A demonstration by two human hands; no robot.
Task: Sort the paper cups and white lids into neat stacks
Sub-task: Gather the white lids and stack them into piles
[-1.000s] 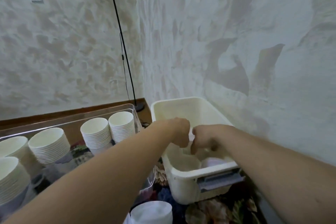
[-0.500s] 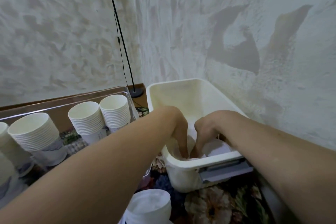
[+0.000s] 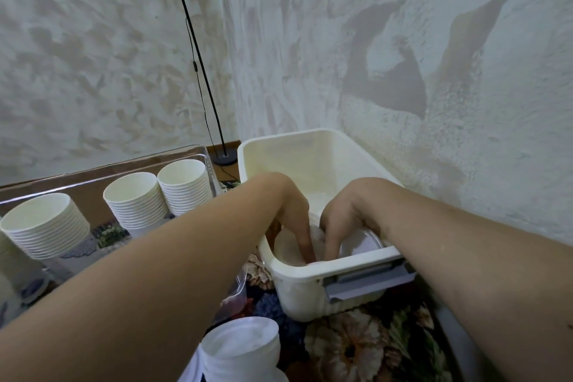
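Both of my hands reach down into the cream plastic bin (image 3: 310, 138) at centre right. My left hand (image 3: 291, 211) points its fingers straight down onto a white lid (image 3: 286, 253) near the bin's front wall. My right hand (image 3: 344, 217) is close beside it, fingers also down, touching another white lid (image 3: 361, 245). The bin's rim hides the fingertips. Three stacks of paper cups (image 3: 46, 223) (image 3: 136, 198) (image 3: 186, 183) stand in a clear tray (image 3: 124, 161) to the left. At the bottom of the view there is a stack of white lids (image 3: 245, 347).
The bin has a grey latch (image 3: 369, 281) on its near side and sits against a textured wall on a floral cloth (image 3: 350, 347). A thin black lamp pole (image 3: 198, 62) rises from a base behind the tray. More cup stacks show at the far left edge.
Both hands have gone from the bin's rim down inside it, with the fingers now pointing downward onto the lids. The view has tilted down and closer.
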